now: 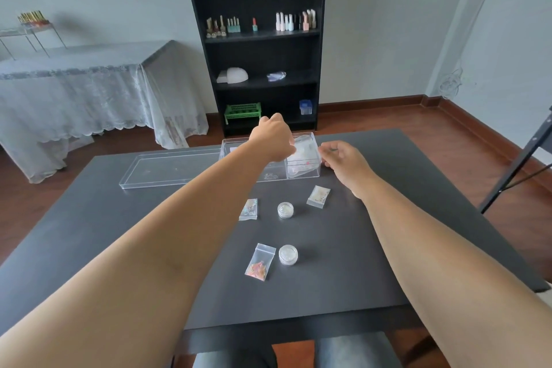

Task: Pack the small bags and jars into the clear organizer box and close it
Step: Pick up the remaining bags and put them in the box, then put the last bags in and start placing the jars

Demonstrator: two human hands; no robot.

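Organizer box [303, 172] sits open at the table's [119, 233] far edge, lid [170, 169] lying flat to its left. Your left hand [273, 140] pinches a bag [304, 145] over the right compartment. Right hand [346, 161] loosely curled, empty, beside the box. Three bags and two jars wait nearer you.

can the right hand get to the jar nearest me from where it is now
Probably yes: the right hand is empty beside the organizer box, and the near jar sits uncovered on the table, with nothing between them.
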